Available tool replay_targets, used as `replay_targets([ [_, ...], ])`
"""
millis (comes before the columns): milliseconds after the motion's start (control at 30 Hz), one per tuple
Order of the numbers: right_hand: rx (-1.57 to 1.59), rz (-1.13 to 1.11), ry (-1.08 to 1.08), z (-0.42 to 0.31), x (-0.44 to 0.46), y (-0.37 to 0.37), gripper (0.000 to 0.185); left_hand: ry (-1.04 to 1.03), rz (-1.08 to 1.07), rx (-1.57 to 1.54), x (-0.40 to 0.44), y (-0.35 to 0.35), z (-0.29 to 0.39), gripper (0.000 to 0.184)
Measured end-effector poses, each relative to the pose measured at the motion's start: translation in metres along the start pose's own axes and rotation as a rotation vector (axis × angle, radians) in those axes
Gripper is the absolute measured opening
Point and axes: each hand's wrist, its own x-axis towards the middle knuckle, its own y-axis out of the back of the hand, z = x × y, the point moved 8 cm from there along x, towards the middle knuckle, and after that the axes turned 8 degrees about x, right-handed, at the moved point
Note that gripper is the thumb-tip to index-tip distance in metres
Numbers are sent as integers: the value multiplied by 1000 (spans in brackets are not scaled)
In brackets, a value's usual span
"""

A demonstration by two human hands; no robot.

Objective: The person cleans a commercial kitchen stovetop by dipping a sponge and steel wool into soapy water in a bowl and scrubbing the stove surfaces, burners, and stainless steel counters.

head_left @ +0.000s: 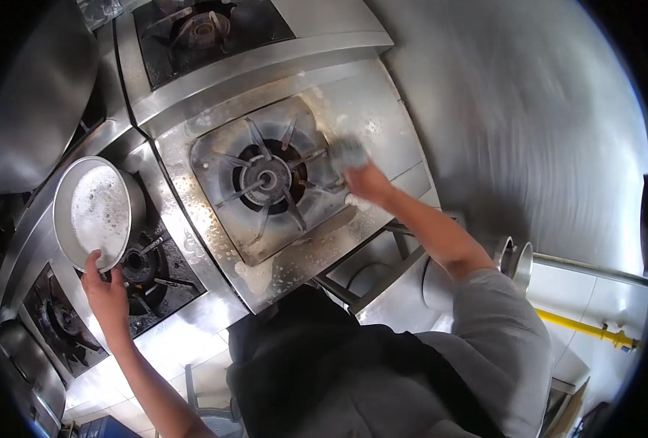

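On the left, my left hand [106, 292] grips the near rim of a round metal pot [138, 208], its fingers hooked over the edge. White, bubbly suds [100, 208] fill much of the pot, which is tilted slightly and sits over a black burner. My right hand [368, 184] is closed around a grey-green scouring pad [348, 155], smeared by motion. It presses near the right edge of the square burner plate [218, 157], beside the pan-support prongs [292, 208]. Foam and droplets [254, 276] lie on the steel stove top around this burner.
Another burner [201, 31] is at the top, and further black burners [61, 314] are at lower left. A large metal vessel [39, 95] looms at upper left. A steel wall panel [514, 117] borders the right; below it runs a yellow pipe [576, 325].
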Motion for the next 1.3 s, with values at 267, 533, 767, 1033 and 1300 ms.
replay_targets([
  [267, 259, 382, -600, 33, -1, 184, 20, -49, -99, 102, -3, 20, 13, 41],
  [533, 378, 740, -607, 109, 68, 193, 35, -76, -77, 91, -5, 30, 17, 42],
  [767, 555, 388, -865, 177, 144, 68, 47, -69, -53, 136, -4, 21, 16, 43],
  [1033, -268, 313, -127, -2, 156, 145, 32, -57, -46, 109, -3, 19, 14, 43],
  [1300, 441, 177, -157, 6, 177, 118, 30, -25, -29, 103, -9, 24, 19, 46],
])
